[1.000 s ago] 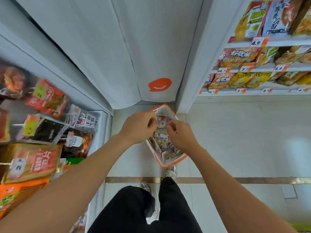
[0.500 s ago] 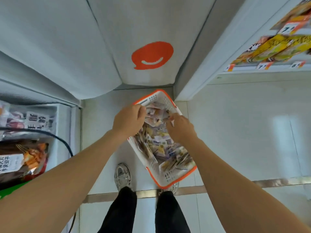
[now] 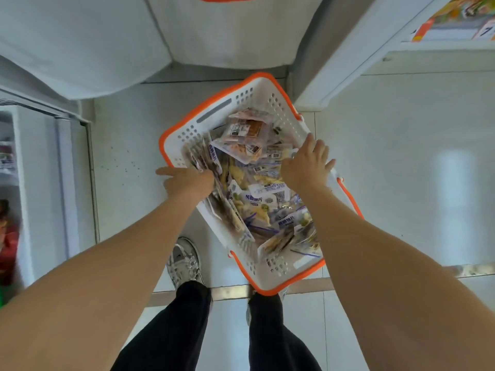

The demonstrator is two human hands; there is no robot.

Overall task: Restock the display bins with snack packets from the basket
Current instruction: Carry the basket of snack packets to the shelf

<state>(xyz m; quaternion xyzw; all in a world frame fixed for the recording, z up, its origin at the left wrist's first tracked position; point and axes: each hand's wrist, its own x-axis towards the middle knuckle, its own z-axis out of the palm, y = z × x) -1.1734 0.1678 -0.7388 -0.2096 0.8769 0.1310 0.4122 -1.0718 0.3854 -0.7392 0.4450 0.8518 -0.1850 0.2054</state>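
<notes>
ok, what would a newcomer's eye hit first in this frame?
The white basket with an orange rim, on the floor mid-frame, heaped with snack packets. The left hand digs into packets at its left wall; the right hand is spread over the pile near the right wall.

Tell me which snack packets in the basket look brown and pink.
The clear brown-and-pink packets at the far end of the orange-rimmed white plastic basket; those nearer carry blue-and-white print.

**Readable text: very little**

Blue Chinese characters are printed on several snack packets [image 3: 258, 200] in the basket [image 3: 187, 132]. Only a final 片 is made out, the rest is blurred. Barcode labels [image 3: 257, 169] are seen, digits unreadable. A partial "7" is shown on a price tag [image 3: 486, 31] at the shelf [image 3: 442, 45] edge.
</notes>
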